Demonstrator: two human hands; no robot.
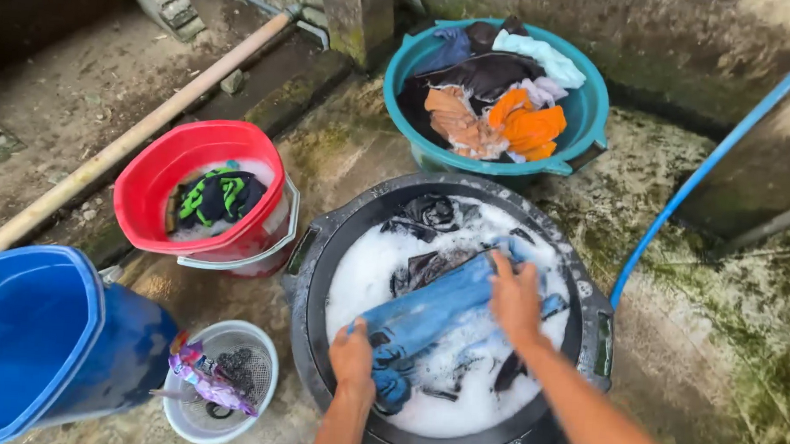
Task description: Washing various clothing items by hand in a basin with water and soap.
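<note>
A black round tub (585, 341) full of white suds stands in front of me. A blue garment (431, 308) lies stretched across the foam. My left hand (353, 362) grips its near end, fingers closed on the cloth. My right hand (514, 298) presses down on its far end, fingers spread over the fabric. Dark clothes (426, 214) poke out of the foam at the back of the tub.
A teal basin (586, 110) of mixed clothes sits behind the tub. A red bucket (157, 180) with a green-black garment stands left, a blue barrel (43, 340) near left, a small white strainer bowl (228, 375) beside it. A blue hose (699, 173) runs right; a long pole (141, 131) lies left.
</note>
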